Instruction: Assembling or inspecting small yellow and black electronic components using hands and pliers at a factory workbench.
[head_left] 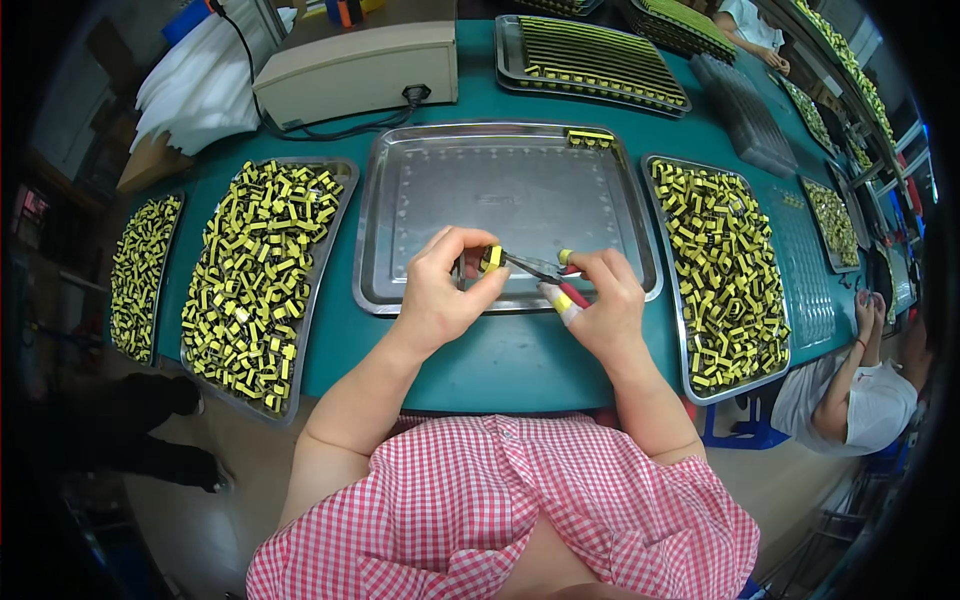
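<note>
1. In the left hand point(438, 285): a small yellow-and-black part point(492, 259), pinched firmly between thumb and fingertips, raised above the near side of a metal tray point(480, 180).
2. In the right hand point(612, 300): pliers point(545, 277) with red handles, held wrapped in the fingers, handles partly spread, tips aimed left at the part. Biting on it or merely close: impossible to tell at this size.
3. Likeliest mishap: the part twisting or flicking out of the pinch, through a sideways tug against so small a hold.
4. Also possible: a nipped left fingertip, owing to metal tips so close to skin; or a bent or scratched part, from too hard a squeeze.
5. On right thumb and forefinger, pale yellowish wraps point(563, 303): perhaps duller feel, hence a handle slipping.
6. Beneath, mostly bare metal, with a short row of similar parts point(590, 139) in the far right corner. Probably easily disturbed by a knock to the tray.
7. Farther out, to left and right, heaps of loose parts in a left tray point(318, 290) and a right tray point(740, 392). Possible spill from a stray elbow, given the forearms nearby.
</note>
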